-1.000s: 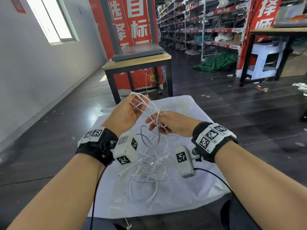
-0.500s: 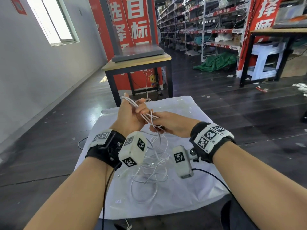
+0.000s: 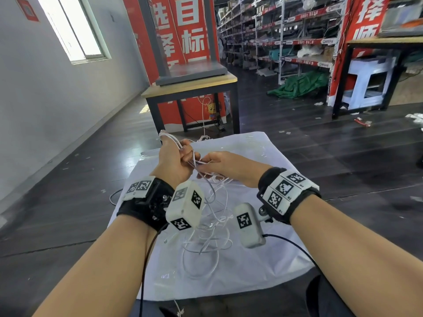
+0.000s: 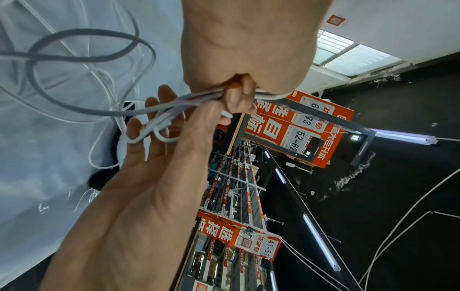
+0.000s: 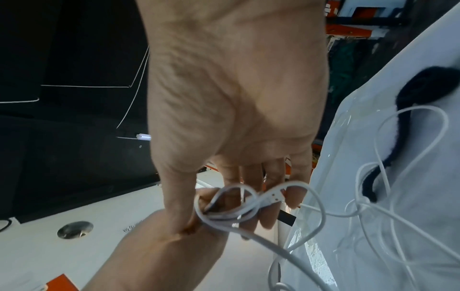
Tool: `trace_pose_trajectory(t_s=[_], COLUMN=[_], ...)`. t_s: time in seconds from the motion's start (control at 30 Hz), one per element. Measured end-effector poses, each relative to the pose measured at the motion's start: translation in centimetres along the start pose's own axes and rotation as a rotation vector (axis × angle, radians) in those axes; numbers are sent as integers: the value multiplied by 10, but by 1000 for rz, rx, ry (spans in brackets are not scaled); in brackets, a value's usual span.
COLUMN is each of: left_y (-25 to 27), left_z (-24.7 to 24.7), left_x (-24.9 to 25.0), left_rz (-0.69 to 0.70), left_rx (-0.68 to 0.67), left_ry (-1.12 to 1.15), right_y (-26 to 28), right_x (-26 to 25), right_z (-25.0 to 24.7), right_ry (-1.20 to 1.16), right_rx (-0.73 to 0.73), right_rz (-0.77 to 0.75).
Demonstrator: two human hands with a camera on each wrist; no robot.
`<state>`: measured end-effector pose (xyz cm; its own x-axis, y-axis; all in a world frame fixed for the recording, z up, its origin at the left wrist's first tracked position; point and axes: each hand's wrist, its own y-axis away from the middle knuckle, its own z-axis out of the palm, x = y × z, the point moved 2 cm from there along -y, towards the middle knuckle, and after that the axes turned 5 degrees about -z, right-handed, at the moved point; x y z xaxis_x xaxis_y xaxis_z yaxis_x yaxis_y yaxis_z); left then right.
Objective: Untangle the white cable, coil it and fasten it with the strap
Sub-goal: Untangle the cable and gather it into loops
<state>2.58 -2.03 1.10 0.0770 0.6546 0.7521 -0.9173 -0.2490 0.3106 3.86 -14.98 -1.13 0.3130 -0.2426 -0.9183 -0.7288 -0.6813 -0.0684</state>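
The white cable point(image 3: 207, 216) hangs in tangled loops from both hands down to the white sheet point(image 3: 263, 259). My left hand point(image 3: 177, 154) is raised over the sheet's far part, fingers curled round a bundle of cable strands point(image 4: 179, 102). My right hand point(image 3: 206, 162) meets it from the right and pinches the strands beside the left fingers. In the right wrist view its fingertips point(image 5: 293, 196) hold a loop with a USB connector point(image 5: 273, 197). A black strap point(image 5: 373, 187) lies on the sheet under the cable; the head view hides it behind the hands.
The sheet lies on a dark floor point(image 3: 80, 202). A black-legged wooden table point(image 3: 190, 85) stands just beyond it, with a red banner behind. Shelving racks point(image 3: 286, 42) and a second table point(image 3: 377, 42) fill the right background. A grey wall runs along the left.
My left hand has closed its spread fingers round the loops and lifted slightly away from me. The right hand has moved in against it, and the hanging cable is gathered tighter.
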Motion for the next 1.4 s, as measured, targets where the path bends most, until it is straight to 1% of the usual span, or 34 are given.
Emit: trace_pose_trajectory(t_s=[0.07,0.17,0.27,0.33,0.4,0.47,0.53,0.57,0.6,0.63,0.7,0.77,0.8,0.87,0.9,0.93,0.97,1.03,1.07,1.1,1.13,1.2,1.27,1.4], left_y=[2,4,4,3,4,3,1,0,0,0,1,4,5,7,9,10,12,15,16,17,19,22,28,32], left_z=[3,8,4,-1,-6,-14,-23,-28,-31,-35,-39,-40,-40,-41,-42,-42,-43,-46,-49,-51,-54,-58,-63,-68], left_x=[0,-2,0,4,8,14,22,26,30,35,41,43,43,40,39,37,36,35,36,36,37,39,42,42], left_rz=[9,19,-3,-17,-33,-35,-12,3,16,30,57,72,73,73,72,73,76,80,81,85,92,107,124,151], left_rx=[-8,-31,-35,-17,-3,8,14,15,10,3,-4,-13,-22,-43,-50,-54,-57,-65,-69,-72,-72,-60,-40,14], left_ry=[-42,-68,-57,-65,-31,76,149,152,143,135,135,129,119,103,99,99,101,116,124,128,129,118,79,-97], right_y=[0,-3,-5,-5,-3,-1,0,0,0,0,1,1,2,2,2,2,2,2,1,1,0,-2,-3,-3], right_x=[-2,-5,-6,-4,0,3,8,13,20,28,43,54,54,41,34,28,23,16,14,14,15,18,20,18], right_z=[2,0,-1,-3,-7,-14,-25,-31,-37,-42,-47,-48,-45,-40,-38,-35,-30,-15,-5,3,9,18,21,6], right_ry=[25,139,173,216,138,-29,-203,-226,-175,-73,158,248,275,374,419,410,341,167,147,160,175,171,79,-228], right_rx=[-9,45,46,72,122,238,422,502,554,574,536,531,561,614,593,534,429,139,2,-98,-154,-196,-175,85], right_rz=[-4,-49,-28,-14,-9,7,51,80,118,179,315,386,364,201,111,30,1,56,110,158,187,171,131,60])
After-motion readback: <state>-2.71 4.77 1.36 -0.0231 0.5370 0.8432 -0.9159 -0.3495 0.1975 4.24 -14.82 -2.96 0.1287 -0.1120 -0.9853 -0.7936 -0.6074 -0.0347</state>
